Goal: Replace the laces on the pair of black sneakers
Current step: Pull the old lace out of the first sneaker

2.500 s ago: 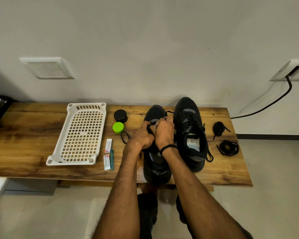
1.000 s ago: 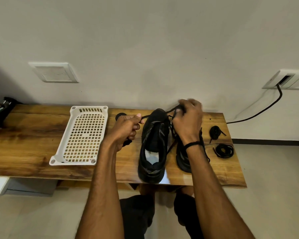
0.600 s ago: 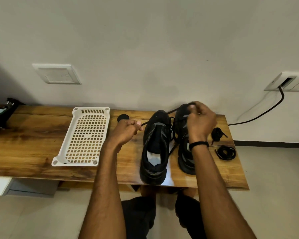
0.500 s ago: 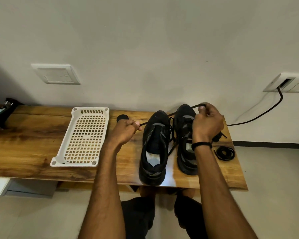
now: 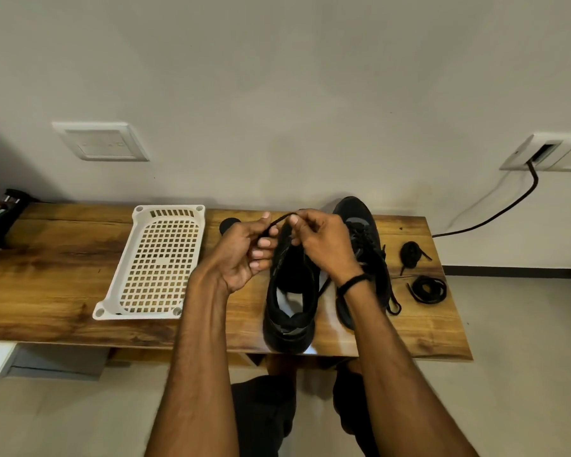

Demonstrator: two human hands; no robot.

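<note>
Lacing is under way on the open sneaker (image 5: 290,291), which stands on the desk (image 5: 47,275) toe to the wall, straight ahead of the person. The left hand (image 5: 244,252) and right hand (image 5: 323,245) are raised together over its toe, each pinching the same black lace (image 5: 277,222) between thumb and fingertips, a short span stretched between them. I judge they are matching the two ends before crossing them. To do it well: hold the tips side by side, draw out slack until both sides are equal, and keep the lace flat and untwisted, with the shoe planted on the desk. The hands cover the eyelets, so which row the lace runs through cannot be told, and black on black blurs its path. The second sneaker (image 5: 360,219) sits half behind the right wrist. Two coiled laces (image 5: 421,296) lie near the desk's right end; old or new, I cannot tell.
</note>
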